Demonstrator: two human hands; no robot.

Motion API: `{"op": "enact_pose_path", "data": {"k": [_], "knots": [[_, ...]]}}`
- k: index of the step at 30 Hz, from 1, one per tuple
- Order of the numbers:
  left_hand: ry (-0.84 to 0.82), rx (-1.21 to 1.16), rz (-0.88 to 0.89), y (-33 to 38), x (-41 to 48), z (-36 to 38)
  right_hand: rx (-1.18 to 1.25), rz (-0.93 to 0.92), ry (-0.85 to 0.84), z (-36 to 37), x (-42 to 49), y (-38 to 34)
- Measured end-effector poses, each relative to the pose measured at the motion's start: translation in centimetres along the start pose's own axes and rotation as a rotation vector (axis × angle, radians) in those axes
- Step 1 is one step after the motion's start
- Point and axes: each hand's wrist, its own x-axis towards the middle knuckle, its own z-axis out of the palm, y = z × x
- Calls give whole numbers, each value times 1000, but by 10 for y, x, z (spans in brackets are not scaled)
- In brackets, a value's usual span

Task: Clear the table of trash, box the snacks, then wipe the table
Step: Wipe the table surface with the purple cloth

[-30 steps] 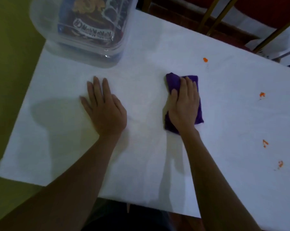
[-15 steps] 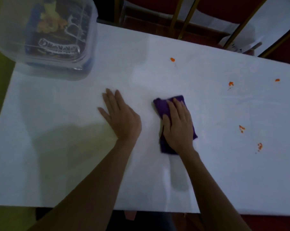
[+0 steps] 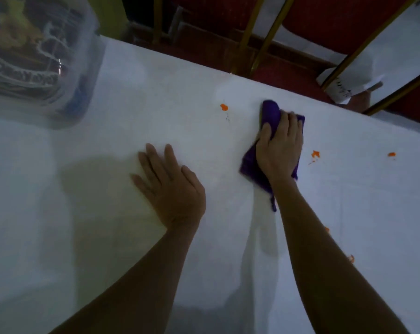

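Observation:
My right hand (image 3: 280, 145) holds a purple cloth (image 3: 252, 168) down on the white table (image 3: 122, 249), near its far edge. The fingers bend over the cloth's front, and the cloth bunches up beside the thumb. Flat on the table to the left lies my left hand (image 3: 172, 186), fingers straight and holding nothing. Several orange stains mark the table: one (image 3: 224, 107) left of the cloth, two (image 3: 315, 154) (image 3: 391, 154) to its right. A clear plastic box (image 3: 40, 56) with snack packets inside stands at the far left corner.
Red chairs with gold legs (image 3: 250, 39) stand just beyond the table's far edge. A white paper item (image 3: 348, 75) lies on the floor at the upper right. More orange stains (image 3: 351, 257) sit by my right forearm.
My right hand has slid the cloth away from me and to the right, toward the far edge. The left hand stays flat on the table. The view has shifted.

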Motion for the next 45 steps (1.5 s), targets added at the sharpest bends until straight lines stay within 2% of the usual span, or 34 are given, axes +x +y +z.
{"op": "enact_pose_path", "data": {"k": [3,5,8,11,13,16,19,22,25,29,33,36,38,41,45], "knots": [[19,24,-8,-1,0,2,34,-69,-28,14,52,-41],[44,41,6,-1,-1,2,39,-163,-44,26,55,-68],[38,50,9,0,-2,2,75,-408,-131,36,20,-86],[35,73,21,0,-3,2,151,-581,-267,28,-46,-65],[40,76,24,0,-3,2,211,-547,-280,16,-84,-34],[62,64,9,3,-3,2,214,-462,-150,-1,-103,13],[87,62,11,6,-3,2,196,-333,-4,-1,-55,22],[81,61,13,5,-3,3,249,-120,6,5,5,-17],[69,76,11,6,-2,5,263,-259,-69,22,16,-64],[44,106,34,-1,-2,9,312,-484,-231,24,-57,-67],[83,98,39,2,-1,11,369,-449,-274,-2,-106,-5],[90,69,31,7,-3,9,363,-380,-198,-15,-83,30],[88,63,19,7,-1,9,376,-300,-108,-12,-49,20],[77,60,37,4,-2,8,394,-242,-98,0,-26,-19],[31,50,52,3,-2,6,367,-294,-170,2,-86,-23]]}}
